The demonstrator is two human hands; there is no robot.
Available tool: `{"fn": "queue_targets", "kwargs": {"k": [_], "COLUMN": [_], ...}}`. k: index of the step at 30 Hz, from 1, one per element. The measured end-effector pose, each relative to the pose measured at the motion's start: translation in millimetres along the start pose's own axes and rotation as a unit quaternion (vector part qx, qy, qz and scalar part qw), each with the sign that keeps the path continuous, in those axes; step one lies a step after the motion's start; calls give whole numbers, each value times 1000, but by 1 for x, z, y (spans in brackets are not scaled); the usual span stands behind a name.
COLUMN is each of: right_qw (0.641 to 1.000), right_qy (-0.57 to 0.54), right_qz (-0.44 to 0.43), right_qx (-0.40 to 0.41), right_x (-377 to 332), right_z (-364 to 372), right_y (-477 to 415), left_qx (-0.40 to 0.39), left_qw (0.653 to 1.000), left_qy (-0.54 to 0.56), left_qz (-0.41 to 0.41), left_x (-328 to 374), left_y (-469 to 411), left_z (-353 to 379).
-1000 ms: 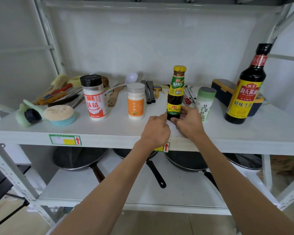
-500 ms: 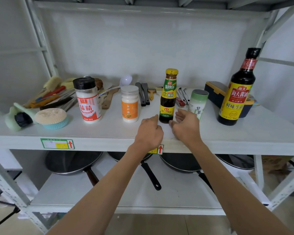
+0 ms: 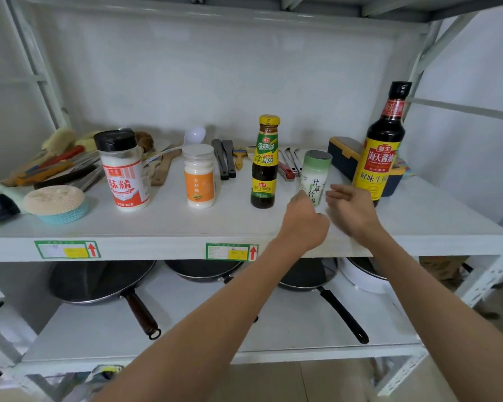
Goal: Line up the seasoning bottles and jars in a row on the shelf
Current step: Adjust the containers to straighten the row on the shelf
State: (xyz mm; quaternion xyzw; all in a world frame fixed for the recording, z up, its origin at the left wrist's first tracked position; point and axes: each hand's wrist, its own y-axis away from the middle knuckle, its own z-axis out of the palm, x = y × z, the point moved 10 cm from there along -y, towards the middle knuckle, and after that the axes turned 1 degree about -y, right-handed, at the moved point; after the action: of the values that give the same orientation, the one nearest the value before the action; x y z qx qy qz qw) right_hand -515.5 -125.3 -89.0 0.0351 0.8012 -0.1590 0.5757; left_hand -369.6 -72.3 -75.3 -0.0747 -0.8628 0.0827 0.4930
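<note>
Five seasoning containers stand upright across the white shelf [image 3: 186, 224]: a black-capped shaker with a red label [image 3: 124, 171], a clear jar with an orange label [image 3: 199, 177], a yellow-capped oyster sauce bottle [image 3: 265, 163], a green-topped white salt canister [image 3: 315, 175] and a tall soy sauce bottle [image 3: 382, 149] at the right. My left hand [image 3: 304, 224] is loosely curled just in front of the salt canister, covering its lower left. My right hand [image 3: 350, 210] hovers with fingers apart just right of the canister. Neither hand holds anything.
Brushes, a sponge [image 3: 55, 203] and knives crowd the shelf's left. Spatulas, tongs and a spoon [image 3: 195, 134] lie behind the jars. A dark lunch box [image 3: 344, 155] sits behind the soy sauce bottle. Frying pans [image 3: 99, 282] rest on the lower shelf.
Both hands have let go of the oyster sauce bottle and moved right, to either side of the salt canister. The bottle stays standing where it was set.
</note>
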Motion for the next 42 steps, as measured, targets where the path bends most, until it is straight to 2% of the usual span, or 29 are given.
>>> {"fn": "queue_targets", "kwargs": {"k": [4,7,15,22,32,42], "right_qw": [996,993,996,998,998,995], "right_qy": [66,72,43,14,25,69], "right_qz": [-59,-86,-76,-53,-31,-30], "right_qx": [-25,-36,6,26,52,57], "right_x": [-10,-15,-8,-2,4,0], "right_z": [7,12,3,-7,-11,-9], "right_y": [5,7,3,1,-1,5], "left_qx": [31,39,-2,-52,-80,-73], "left_qw": [998,998,998,987,986,988], "left_qy": [20,21,-56,-147,-149,-134], "left_qz": [-50,-39,33,26,10,10], "left_x": [-9,-12,-9,-16,-20,-19], "left_y": [-18,-24,-23,-26,-27,-26], "left_z": [4,4,12,23,25,22]}}
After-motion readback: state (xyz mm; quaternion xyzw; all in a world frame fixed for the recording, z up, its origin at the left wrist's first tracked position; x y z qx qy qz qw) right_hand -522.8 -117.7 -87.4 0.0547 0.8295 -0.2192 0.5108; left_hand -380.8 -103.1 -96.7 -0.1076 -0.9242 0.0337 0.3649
